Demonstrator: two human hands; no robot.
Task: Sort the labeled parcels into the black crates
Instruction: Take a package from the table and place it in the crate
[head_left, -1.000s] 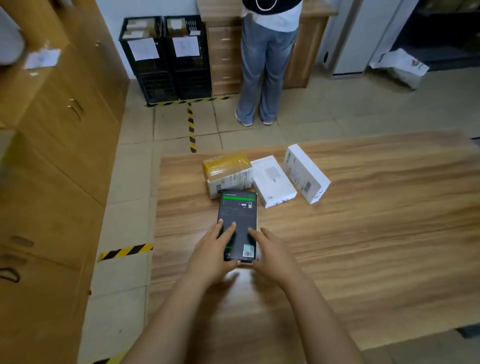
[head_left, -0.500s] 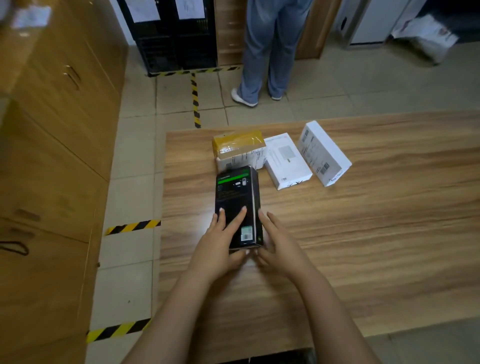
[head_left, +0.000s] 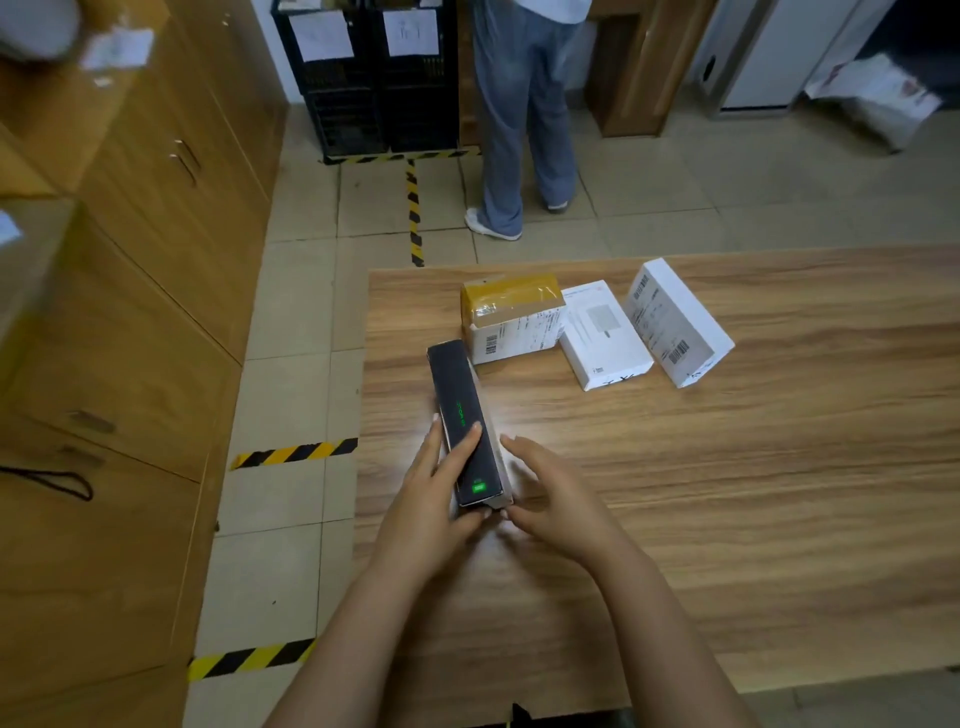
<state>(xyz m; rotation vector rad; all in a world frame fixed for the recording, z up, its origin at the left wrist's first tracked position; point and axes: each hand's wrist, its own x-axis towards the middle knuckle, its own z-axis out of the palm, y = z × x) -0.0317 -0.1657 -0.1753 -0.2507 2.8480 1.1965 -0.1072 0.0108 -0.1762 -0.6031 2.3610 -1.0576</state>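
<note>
Two black crates (head_left: 374, 93) stood on the floor far ahead, with paper sheets on their fronts. Their contents were cut off at the top, possibly boxes. The green-marked black box (head_left: 460, 410) stood on its long edge near the left edge of the table (head_left: 753, 519). The left hand (head_left: 431, 499) gripped it, and the right hand (head_left: 556, 499) lay loose-fingered beside it. Bare wood spread rightward.
</note>
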